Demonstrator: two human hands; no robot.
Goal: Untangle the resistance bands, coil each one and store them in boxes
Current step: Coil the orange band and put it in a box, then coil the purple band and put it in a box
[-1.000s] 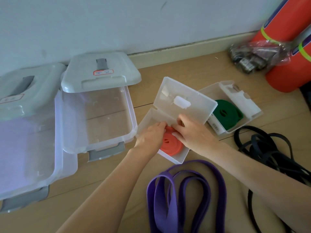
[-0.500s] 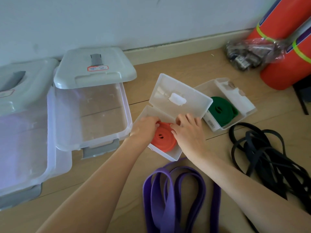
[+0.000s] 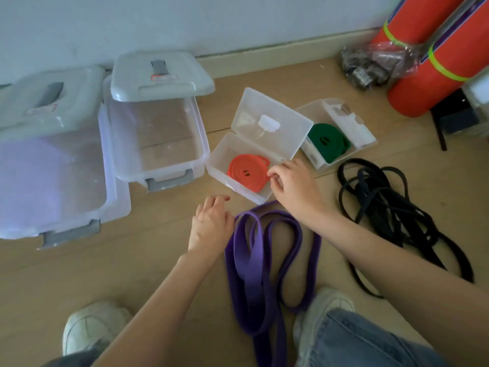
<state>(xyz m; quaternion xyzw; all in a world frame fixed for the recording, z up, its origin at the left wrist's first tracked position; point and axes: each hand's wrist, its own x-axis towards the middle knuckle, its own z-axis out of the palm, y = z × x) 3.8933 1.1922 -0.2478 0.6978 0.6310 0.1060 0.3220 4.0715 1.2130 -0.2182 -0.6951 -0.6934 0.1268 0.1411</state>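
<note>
A coiled orange band (image 3: 247,172) lies inside a small clear box (image 3: 221,160) whose hinged lid (image 3: 275,123) stands open. Beside it on the right, another small open box (image 3: 312,112) holds a coiled green band (image 3: 328,140). A purple band (image 3: 254,260) lies in loose loops on the floor in front. A tangle of black bands (image 3: 383,207) lies to the right. My left hand (image 3: 210,225) hovers over the floor left of the purple band, fingers relaxed, holding nothing. My right hand (image 3: 293,181) sits at the orange box's right edge, fingers loosely curled, empty.
Two large clear storage bins (image 3: 156,139) (image 3: 50,178) with grey lids pushed back stand on the left by the wall. Orange rolled mats (image 3: 434,56) and a plastic bag (image 3: 370,64) are at the back right. My shoes (image 3: 90,327) and jeans (image 3: 365,340) show at the bottom.
Both hands have let go of the orange band and drawn out of the box. The left hand pulled back toward me, beside the purple band. The camera tilted down.
</note>
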